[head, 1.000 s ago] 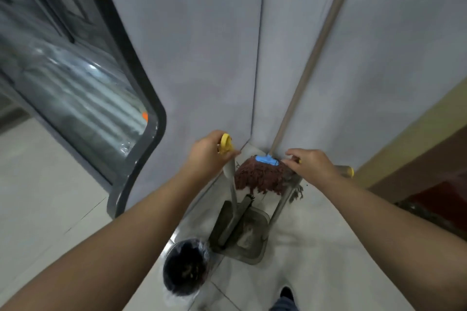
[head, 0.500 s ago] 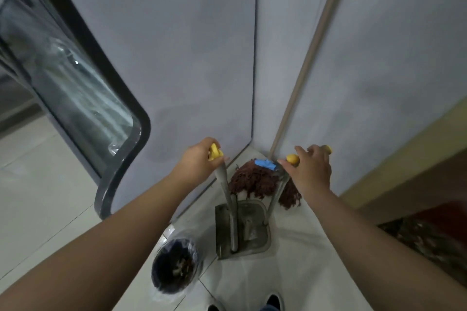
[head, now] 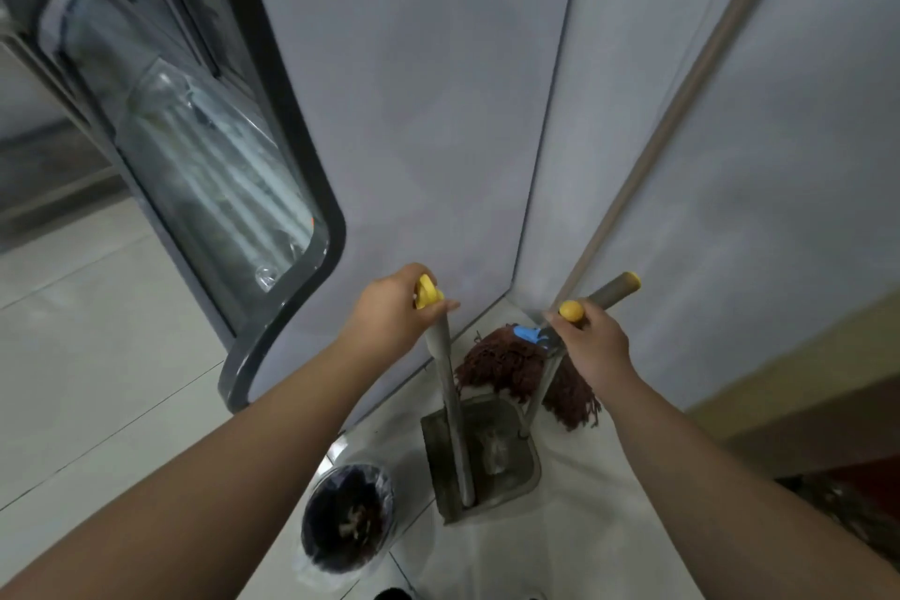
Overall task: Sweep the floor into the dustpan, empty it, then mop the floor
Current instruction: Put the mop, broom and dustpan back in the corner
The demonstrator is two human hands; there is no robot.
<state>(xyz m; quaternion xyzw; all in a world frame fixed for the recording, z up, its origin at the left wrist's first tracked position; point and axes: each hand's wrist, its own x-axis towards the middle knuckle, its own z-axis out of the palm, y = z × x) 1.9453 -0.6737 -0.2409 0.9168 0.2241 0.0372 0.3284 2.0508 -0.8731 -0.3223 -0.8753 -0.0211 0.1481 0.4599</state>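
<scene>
A grey metal dustpan sits on the pale floor in the wall corner. My left hand grips the yellow-capped top of a grey handle that runs down into the pan. My right hand grips a second yellow-tipped handle that reaches the pan's far edge. Another grey, yellow-ended grip sticks out past this hand; whether it is held I cannot tell. Just behind the pan a brown string mop with a blue clip lies in the corner, its beige pole leaning up the wall.
A small round bin with a black liner and some rubbish inside stands left of the dustpan. A dark-framed glass door fills the left side. Grey walls close the corner ahead. A dark mat lies at the right.
The dustpan has swung from tilted beside the bin to square on the floor in front of the mop. Both hands keep their handles, and the view has shifted slightly.
</scene>
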